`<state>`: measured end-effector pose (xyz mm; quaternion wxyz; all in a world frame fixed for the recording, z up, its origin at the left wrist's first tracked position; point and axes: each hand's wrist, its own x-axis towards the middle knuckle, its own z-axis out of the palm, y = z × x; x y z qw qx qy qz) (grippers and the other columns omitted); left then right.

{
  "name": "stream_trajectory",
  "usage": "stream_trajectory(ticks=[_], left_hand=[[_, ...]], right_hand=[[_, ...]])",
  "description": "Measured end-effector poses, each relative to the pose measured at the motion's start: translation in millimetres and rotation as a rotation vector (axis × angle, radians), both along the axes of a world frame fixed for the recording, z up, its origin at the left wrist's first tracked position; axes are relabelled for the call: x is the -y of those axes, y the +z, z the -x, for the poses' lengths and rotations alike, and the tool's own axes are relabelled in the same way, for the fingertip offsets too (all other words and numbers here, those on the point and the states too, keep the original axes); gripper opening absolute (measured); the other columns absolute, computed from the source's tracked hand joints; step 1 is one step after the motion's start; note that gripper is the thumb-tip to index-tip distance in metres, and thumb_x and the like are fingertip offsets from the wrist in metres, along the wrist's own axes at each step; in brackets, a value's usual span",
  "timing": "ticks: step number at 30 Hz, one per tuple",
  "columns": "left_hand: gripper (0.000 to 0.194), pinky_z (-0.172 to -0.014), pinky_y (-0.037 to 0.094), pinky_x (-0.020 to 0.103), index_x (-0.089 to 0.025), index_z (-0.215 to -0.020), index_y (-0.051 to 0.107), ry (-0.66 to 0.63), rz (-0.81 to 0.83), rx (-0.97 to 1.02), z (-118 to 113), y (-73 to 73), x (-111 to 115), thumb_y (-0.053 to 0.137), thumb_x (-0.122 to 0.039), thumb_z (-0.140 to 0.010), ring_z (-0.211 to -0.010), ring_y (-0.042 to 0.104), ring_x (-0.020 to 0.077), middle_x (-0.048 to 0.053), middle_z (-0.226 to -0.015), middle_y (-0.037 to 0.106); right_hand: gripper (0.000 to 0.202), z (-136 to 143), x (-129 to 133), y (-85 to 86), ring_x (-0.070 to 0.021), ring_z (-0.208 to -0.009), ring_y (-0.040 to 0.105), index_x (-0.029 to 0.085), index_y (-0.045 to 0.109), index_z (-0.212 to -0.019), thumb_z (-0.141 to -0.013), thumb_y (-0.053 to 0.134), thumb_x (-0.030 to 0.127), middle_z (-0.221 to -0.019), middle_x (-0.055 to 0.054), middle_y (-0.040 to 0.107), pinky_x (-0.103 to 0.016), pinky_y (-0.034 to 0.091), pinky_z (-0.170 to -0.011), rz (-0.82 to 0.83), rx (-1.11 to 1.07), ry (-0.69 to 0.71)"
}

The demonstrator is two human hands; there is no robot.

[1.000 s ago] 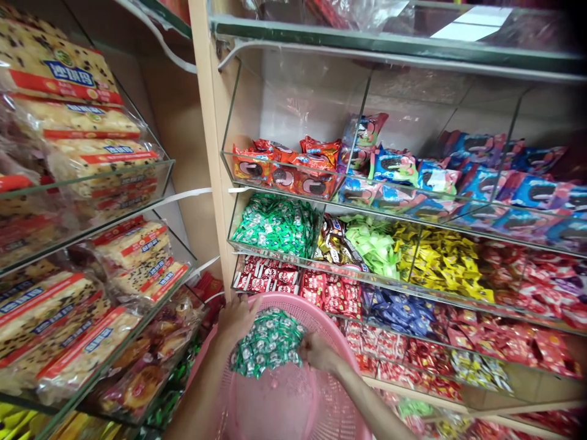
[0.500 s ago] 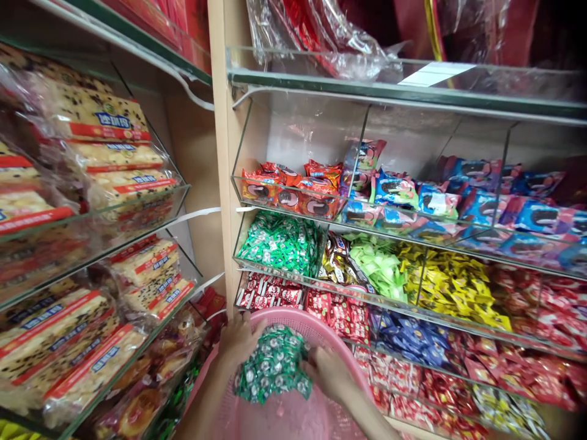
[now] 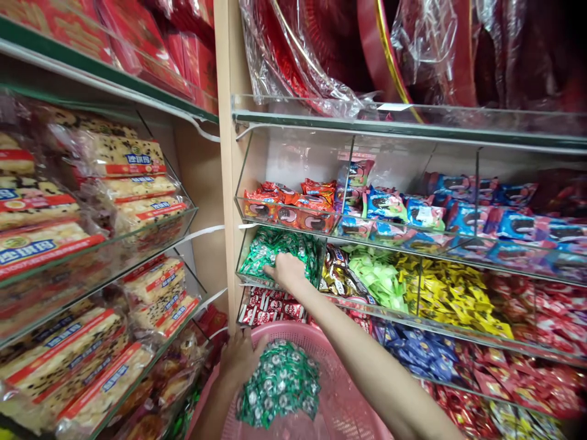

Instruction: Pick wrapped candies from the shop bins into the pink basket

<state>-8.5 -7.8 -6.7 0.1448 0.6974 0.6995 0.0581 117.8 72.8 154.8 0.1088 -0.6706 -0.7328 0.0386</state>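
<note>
My right hand [image 3: 287, 271] is reaching into a clear shelf bin of green-wrapped candies [image 3: 261, 247]. Its thumb points left over the wrappers, and the other fingers curl down out of sight on the far side. Low in the view, my left hand [image 3: 239, 355] grips the left rim of a pink plastic basket [image 3: 339, 373], thumb on the inner side. A heap of the same green-wrapped candies [image 3: 282, 382] lies in the basket, just right of my left hand.
Red-and-white wrapped sweets [image 3: 270, 305] lie under the green bin. Light green packets [image 3: 378, 278] and yellow candies [image 3: 452, 293] fill bins to the right. Packaged pastry bars [image 3: 128, 159] crowd the left shelves. A glass shelf edge [image 3: 389, 125] runs above the bins.
My right hand has moved from the candies in the basket up to the green candy bin. My left hand stays at the basket's left rim. The camera view has tilted up slightly.
</note>
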Motion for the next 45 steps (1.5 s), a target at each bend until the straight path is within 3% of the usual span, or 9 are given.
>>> stream_trajectory(ticks=[5, 13, 18, 21, 25, 30, 33, 37, 45], left_hand=[[0.061, -0.089, 0.042, 0.043, -0.01, -0.124, 0.049, 0.033, 0.008, -0.049, 7, -0.7, 2, 0.022, -0.053, -0.09, -0.11, 0.055, 0.0328, 0.019, -0.122, 0.057], [0.064, -0.089, 0.041, 0.042, -0.012, -0.124, 0.049, 0.042, 0.017, -0.04, 9, -0.3, 2, 0.022, -0.057, -0.089, -0.109, 0.054, 0.0334, 0.018, -0.123, 0.057], [0.065, -0.089, 0.041, 0.042, -0.01, -0.127, 0.048, 0.026, -0.005, -0.057, 4, -0.2, 3, 0.023, -0.057, -0.089, -0.113, 0.053, 0.0332, 0.019, -0.126, 0.055], [0.066, -0.091, 0.04, 0.04, -0.01, -0.128, 0.046, 0.018, -0.02, -0.05, 3, -3.5, 1, 0.023, -0.058, -0.089, -0.115, 0.052, 0.0327, 0.02, -0.134, 0.049], [0.065, -0.089, 0.041, 0.04, -0.01, -0.128, 0.046, 0.028, -0.022, -0.045, 4, -8.6, -1, 0.025, -0.058, -0.089, -0.11, 0.055, 0.032, 0.02, -0.126, 0.055], [0.065, -0.087, 0.042, 0.042, -0.011, -0.124, 0.05, 0.034, -0.027, -0.044, 5, -9.1, -2, 0.025, -0.059, -0.088, -0.108, 0.056, 0.0329, 0.02, -0.119, 0.059], [0.064, -0.085, 0.043, 0.041, -0.012, -0.122, 0.052, 0.028, -0.036, -0.054, 4, -8.1, -2, 0.026, -0.059, -0.089, -0.106, 0.057, 0.0323, 0.019, -0.116, 0.06], [0.061, -0.083, 0.045, 0.041, -0.011, -0.12, 0.053, 0.017, -0.041, -0.071, 1, -6.8, -2, 0.026, -0.057, -0.089, -0.104, 0.058, 0.0317, 0.018, -0.114, 0.061], [0.063, -0.085, 0.044, 0.041, -0.009, -0.123, 0.051, 0.032, -0.031, -0.076, 0, -5.8, 0, 0.027, -0.056, -0.09, -0.107, 0.057, 0.0325, 0.02, -0.118, 0.059]], right_hand=[[0.052, 15, -14, -3.7, -0.0276, -0.102, 0.062, 0.013, 0.065, -0.103, -0.073, 0.062, 0.056, -0.111, -0.016, 0.065, -0.034, 0.048, -0.078, 0.097, -0.041, -0.053], [0.04, 1, -9, -3.6, -0.0254, -0.096, 0.064, 0.014, 0.066, -0.094, -0.073, 0.063, 0.048, -0.104, -0.014, 0.067, -0.031, 0.048, -0.072, 0.098, -0.079, -0.053], [0.036, -24, 11, 8.7, -0.0215, -0.088, 0.062, 0.015, 0.065, -0.088, -0.078, 0.058, 0.049, -0.093, -0.01, 0.067, -0.028, 0.042, -0.07, -0.013, -0.093, -0.031], [0.031, -38, 40, 7.6, -0.0171, -0.077, 0.06, 0.016, 0.062, -0.086, -0.082, 0.056, 0.046, -0.08, -0.005, 0.065, -0.025, 0.038, -0.065, -0.104, -0.148, 0.1], [0.024, -59, 85, -33.1, -0.0129, -0.063, 0.054, 0.018, 0.06, -0.084, -0.081, 0.059, 0.042, -0.069, 0.0, 0.061, -0.023, 0.032, -0.056, 0.024, -0.199, 0.32], [0.014, -86, 119, -125.6, -0.0218, -0.075, 0.061, 0.017, 0.065, -0.077, -0.069, 0.069, 0.028, -0.081, -0.007, 0.067, -0.027, 0.038, -0.06, 0.328, 0.004, 0.338], [0.013, -89, 129, -158.4, -0.0286, -0.084, 0.064, 0.015, 0.069, -0.079, -0.067, 0.07, 0.019, -0.087, -0.013, 0.069, -0.032, 0.046, -0.068, 0.438, 0.134, 0.278], [0.021, -79, 134, -164.5, -0.0328, -0.092, 0.065, 0.011, 0.07, -0.092, -0.074, 0.065, 0.021, -0.096, -0.019, 0.069, -0.037, 0.05, -0.074, 0.487, 0.253, 0.238], [0.021, -66, 132, -166.7, -0.0271, -0.09, 0.067, 0.011, 0.071, -0.095, -0.079, 0.057, 0.011, -0.093, -0.015, 0.071, -0.034, 0.053, -0.074, 0.453, 0.392, 0.259]])
